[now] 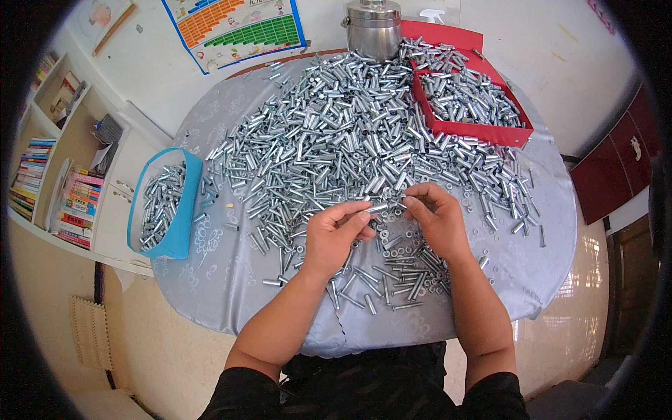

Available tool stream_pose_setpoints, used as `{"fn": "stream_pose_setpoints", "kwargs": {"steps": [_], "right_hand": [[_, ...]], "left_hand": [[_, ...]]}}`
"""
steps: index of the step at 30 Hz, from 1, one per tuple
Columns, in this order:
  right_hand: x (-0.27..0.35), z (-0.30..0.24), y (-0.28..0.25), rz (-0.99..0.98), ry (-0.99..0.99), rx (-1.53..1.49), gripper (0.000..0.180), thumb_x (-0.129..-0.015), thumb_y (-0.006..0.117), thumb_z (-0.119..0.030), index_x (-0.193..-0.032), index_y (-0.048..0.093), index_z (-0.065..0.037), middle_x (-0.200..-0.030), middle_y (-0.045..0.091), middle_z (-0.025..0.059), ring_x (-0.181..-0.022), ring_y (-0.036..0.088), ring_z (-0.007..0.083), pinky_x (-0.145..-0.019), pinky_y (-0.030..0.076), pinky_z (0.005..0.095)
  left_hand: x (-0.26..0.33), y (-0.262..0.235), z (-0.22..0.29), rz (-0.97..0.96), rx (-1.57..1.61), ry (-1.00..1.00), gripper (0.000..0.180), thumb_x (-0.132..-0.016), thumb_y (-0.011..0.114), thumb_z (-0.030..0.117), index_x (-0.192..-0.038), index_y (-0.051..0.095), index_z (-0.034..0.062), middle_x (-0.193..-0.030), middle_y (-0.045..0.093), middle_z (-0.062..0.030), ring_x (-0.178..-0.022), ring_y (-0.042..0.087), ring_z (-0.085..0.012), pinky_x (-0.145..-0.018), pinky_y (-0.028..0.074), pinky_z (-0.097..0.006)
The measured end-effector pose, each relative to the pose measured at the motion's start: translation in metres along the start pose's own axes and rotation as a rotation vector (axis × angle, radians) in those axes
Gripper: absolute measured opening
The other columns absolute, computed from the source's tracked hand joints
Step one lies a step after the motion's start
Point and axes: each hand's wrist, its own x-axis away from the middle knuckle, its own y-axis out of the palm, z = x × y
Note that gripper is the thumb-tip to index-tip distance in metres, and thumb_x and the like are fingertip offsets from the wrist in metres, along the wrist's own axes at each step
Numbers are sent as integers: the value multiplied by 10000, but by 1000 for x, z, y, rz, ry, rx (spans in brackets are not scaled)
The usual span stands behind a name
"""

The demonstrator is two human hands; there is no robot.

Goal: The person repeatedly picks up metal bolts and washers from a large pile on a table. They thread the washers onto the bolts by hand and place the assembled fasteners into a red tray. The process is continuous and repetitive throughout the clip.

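Note:
My left hand (338,234) is closed, its thumb and forefinger pinching a silver expansion bolt (379,208) that points to the right. Facing it, my right hand (435,218) is closed too, its fingertips pinched at the bolt's right end. Whatever small part sits between those fingertips is too small to make out. Beneath and between the hands lie loose washers and nuts (400,246). Closer to me, several long bolts (413,285) are scattered between my forearms. Just beyond the hands begins a large heap of metal sleeves and bolts (329,133).
A blue bin (183,213) of bolts stands at the left on the grey tablecloth (217,297). At the far right, a red box (483,131) holds more metal pieces. Behind the heap is a steel pot (374,31). A bookshelf (66,161) lines the left wall.

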Motion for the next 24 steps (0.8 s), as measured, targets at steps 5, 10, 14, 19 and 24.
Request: {"fn": "stream_pose_setpoints", "kwargs": {"steps": [5,10,14,19,24], "right_hand": [[0,3,-1,-90,-1,-70,112,-853,676,0,-960,647,16,-904,677,52,-803,635,112,-740,514,248],[2,0,4,-70,-31,-120,177,-822,707,18,-994,662,11,-910,684,45,-830,633,103,-748,512,248],[4,-2,2,-99,-7,-2,209,-827,708,7,-1033,675,5,-910,686,38,-837,625,93,-748,506,243],[4,-1,-2,-126,-8,92,202,-834,711,-20,-1032,681,0,-915,678,34,-816,608,87,-736,493,241],[4,-5,-5,-142,-107,164,200,-834,719,-51,-1024,682,0,-916,659,46,-808,595,97,-724,481,250]], "left_hand": [[0,0,0,4,-8,2,230,-899,628,34,-1115,644,-40,-965,710,-144,-725,674,-151,-663,579,-273],[1,0,0,-2,-4,0,236,-898,626,26,-1123,643,-41,-963,712,-142,-727,675,-148,-661,579,-269],[1,0,0,-6,-23,1,229,-897,626,20,-1117,651,-40,-961,712,-138,-727,673,-143,-661,578,-265],[1,0,1,-25,-56,17,222,-895,629,17,-1106,660,-43,-946,711,-136,-724,672,-143,-660,577,-263],[1,-1,4,-52,-68,2,225,-896,626,15,-1108,656,-53,-927,708,-138,-720,675,-152,-655,577,-268]]}}
